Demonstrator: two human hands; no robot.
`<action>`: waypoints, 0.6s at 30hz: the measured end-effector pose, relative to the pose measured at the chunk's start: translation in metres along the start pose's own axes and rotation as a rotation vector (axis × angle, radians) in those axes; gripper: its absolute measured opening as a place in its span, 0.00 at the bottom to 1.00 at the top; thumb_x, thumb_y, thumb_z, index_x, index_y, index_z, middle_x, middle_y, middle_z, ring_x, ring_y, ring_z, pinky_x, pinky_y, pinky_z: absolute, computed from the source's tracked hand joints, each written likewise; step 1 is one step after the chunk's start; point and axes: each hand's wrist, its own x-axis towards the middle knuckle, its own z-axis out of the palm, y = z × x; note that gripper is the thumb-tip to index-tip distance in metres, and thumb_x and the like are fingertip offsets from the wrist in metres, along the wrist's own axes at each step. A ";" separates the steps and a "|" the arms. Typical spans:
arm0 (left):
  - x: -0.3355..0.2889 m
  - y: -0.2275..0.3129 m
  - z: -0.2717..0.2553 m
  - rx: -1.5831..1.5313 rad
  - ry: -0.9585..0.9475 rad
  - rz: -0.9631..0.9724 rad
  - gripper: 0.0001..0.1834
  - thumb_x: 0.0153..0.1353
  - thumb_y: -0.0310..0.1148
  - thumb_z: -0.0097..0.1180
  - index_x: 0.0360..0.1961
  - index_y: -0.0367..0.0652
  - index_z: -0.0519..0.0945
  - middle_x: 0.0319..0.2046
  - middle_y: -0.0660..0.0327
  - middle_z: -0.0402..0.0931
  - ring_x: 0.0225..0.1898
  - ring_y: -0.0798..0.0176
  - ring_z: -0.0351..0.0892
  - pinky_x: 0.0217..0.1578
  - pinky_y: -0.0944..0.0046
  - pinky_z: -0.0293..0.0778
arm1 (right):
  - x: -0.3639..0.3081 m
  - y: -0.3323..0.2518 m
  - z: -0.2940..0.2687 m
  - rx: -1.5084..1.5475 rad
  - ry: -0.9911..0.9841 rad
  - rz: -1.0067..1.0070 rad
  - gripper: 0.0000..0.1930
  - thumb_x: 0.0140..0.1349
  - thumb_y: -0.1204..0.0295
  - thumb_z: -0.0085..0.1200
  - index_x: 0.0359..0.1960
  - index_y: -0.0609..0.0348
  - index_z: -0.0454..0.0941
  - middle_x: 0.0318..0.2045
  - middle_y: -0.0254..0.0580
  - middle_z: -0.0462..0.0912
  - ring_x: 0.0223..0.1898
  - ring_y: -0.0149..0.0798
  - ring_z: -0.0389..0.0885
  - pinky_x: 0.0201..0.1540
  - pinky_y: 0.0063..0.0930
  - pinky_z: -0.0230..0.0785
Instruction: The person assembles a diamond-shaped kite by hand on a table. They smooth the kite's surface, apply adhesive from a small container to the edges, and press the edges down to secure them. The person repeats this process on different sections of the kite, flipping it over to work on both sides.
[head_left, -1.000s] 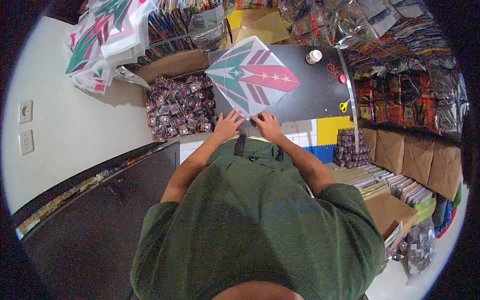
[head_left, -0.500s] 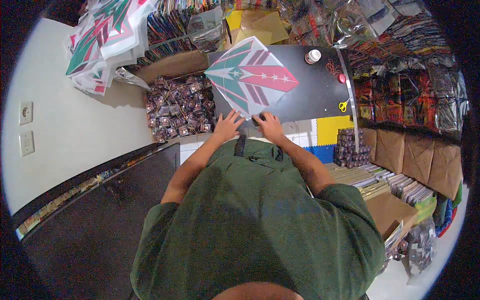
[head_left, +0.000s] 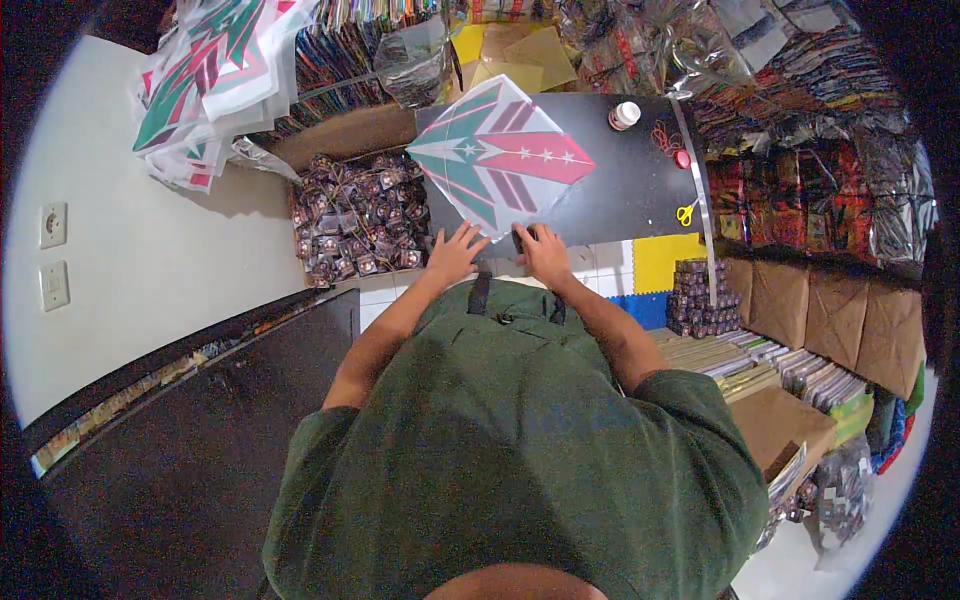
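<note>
A diamond-shaped kite (head_left: 530,155) in white, green, pink and maroon, with a row of white stars, lies on a dark tabletop (head_left: 615,210). Its lower corner points toward me. Beside that corner, on the left, my left hand (head_left: 455,255) rests with its fingers apart, the fingertips at the kite's edge. My right hand (head_left: 541,255) is on the other side of the corner, at the table's near edge, fingers bent and slightly spread. I see nothing held in either hand.
On the table's right side are a white-capped bottle (head_left: 624,116), red string (head_left: 662,138), a red round object (head_left: 682,160) and yellow scissors (head_left: 686,214). Small bundled packets (head_left: 360,220) fill a box at left. More kites (head_left: 220,80) hang upper left. Wrapped stacks (head_left: 810,190) stand right.
My right hand has shifted slightly right, its fingers drawing off the kite's lower corner. The left hand stays almost in place, and the kite has barely moved.
</note>
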 end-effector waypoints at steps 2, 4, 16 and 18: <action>0.001 0.000 -0.001 -0.004 -0.013 0.005 0.46 0.61 0.54 0.68 0.78 0.67 0.61 0.80 0.64 0.51 0.82 0.53 0.45 0.70 0.25 0.61 | -0.002 0.001 -0.002 -0.060 -0.016 -0.011 0.43 0.58 0.59 0.69 0.77 0.36 0.62 0.58 0.48 0.74 0.61 0.52 0.73 0.56 0.49 0.69; 0.000 0.000 -0.002 -0.014 -0.017 -0.002 0.45 0.62 0.54 0.67 0.78 0.66 0.62 0.80 0.64 0.51 0.82 0.53 0.45 0.70 0.25 0.60 | -0.002 0.001 -0.004 -0.100 -0.023 -0.023 0.43 0.59 0.58 0.69 0.77 0.35 0.62 0.59 0.49 0.74 0.62 0.51 0.73 0.56 0.50 0.69; -0.002 0.003 -0.004 -0.041 -0.009 -0.014 0.45 0.61 0.51 0.69 0.78 0.66 0.62 0.80 0.63 0.51 0.83 0.53 0.44 0.70 0.26 0.61 | -0.002 -0.002 -0.007 -0.160 -0.064 -0.049 0.45 0.58 0.56 0.70 0.77 0.34 0.61 0.59 0.49 0.73 0.63 0.52 0.72 0.57 0.51 0.69; -0.002 0.004 -0.004 -0.037 -0.016 -0.017 0.45 0.61 0.51 0.69 0.78 0.66 0.62 0.80 0.63 0.50 0.83 0.53 0.43 0.70 0.26 0.60 | -0.002 -0.001 -0.008 -0.170 -0.070 -0.055 0.46 0.57 0.55 0.70 0.78 0.36 0.60 0.59 0.49 0.73 0.63 0.52 0.71 0.56 0.51 0.70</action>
